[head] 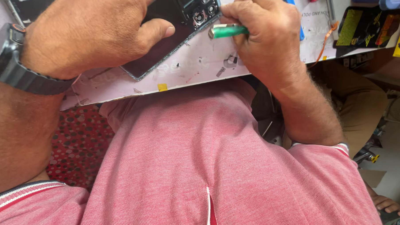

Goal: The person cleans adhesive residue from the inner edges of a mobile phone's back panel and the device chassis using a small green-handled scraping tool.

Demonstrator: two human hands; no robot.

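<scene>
**Phone Held Flat, Green Tool at the Camera Corner**

While the left hand (92,31) is pressing down on the dark phone (167,31), the right hand (267,37) is working a green-handled tool (227,31) at the phone's camera corner. The phone is lying flat on a pale, scuffed work board (197,68), camera cluster (203,10) facing up, near the top edge of the view.

Grip state: the left hand is lying spread over the phone's lower body, thumb extended along its face, pinning it rather than wrapping around it. The right hand is closed in a tight fist around the tool; only the green handle end is projecting from the fingers toward the left thumb. The working tip is hidden behind the fist, so its contact point cannot be told.

Position relative to the grip: the phone is sitting under the left palm and just left of the right fist, the camera corner lying between the two hands.

Risks, as a judgement:
- The board is overhanging the lap in the pink shirt (216,162); uneven pressure could be tipping it.
- A slipping tip could be scratching the lenses or striking the left thumb, which is resting close by.
</scene>
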